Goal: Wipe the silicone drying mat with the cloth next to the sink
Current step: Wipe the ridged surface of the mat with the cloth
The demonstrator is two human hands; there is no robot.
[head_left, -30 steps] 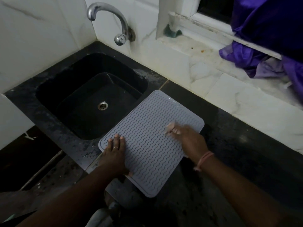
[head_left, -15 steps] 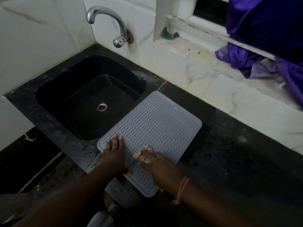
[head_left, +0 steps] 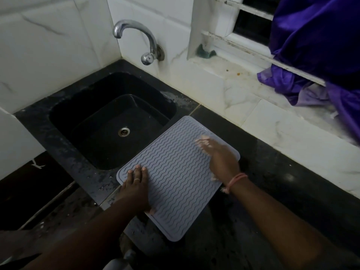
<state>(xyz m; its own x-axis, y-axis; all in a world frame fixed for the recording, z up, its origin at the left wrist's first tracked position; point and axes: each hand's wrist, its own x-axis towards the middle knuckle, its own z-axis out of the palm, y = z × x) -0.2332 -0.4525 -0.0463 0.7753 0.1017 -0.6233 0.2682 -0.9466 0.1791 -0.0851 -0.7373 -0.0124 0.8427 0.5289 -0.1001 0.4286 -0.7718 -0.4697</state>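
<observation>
- The right hand [head_left: 220, 156] has moved again. Half a second ago it was at the near part of the mat [head_left: 175, 178], close to the left hand [head_left: 135, 190]. Now it is up by the far right edge.
- A second ago it was also near that far side. So the hand goes out, comes back, and goes out again. I think this is wiping, and it is well under way.
- The right hand is blurry. A bit of pale cloth [head_left: 203, 142] with thin red lines peeks out past the fingers. The hand looks pressed down on the cloth, but I cannot tell if the fingers curl around it.
- The left hand has stayed in the same spot. It lies flat on the near left corner, fingers straight, holding nothing. It seems to keep the mat from sliding.
- The mat has not moved. It lies flat on the dark counter [head_left: 272, 172], just right of the sink [head_left: 109, 121], turned at a slant. One corner nearly touches the sink's rim.
- The mat is grey with wavy ridges and round corners. I see no dirt on it, but the light is dim.
</observation>
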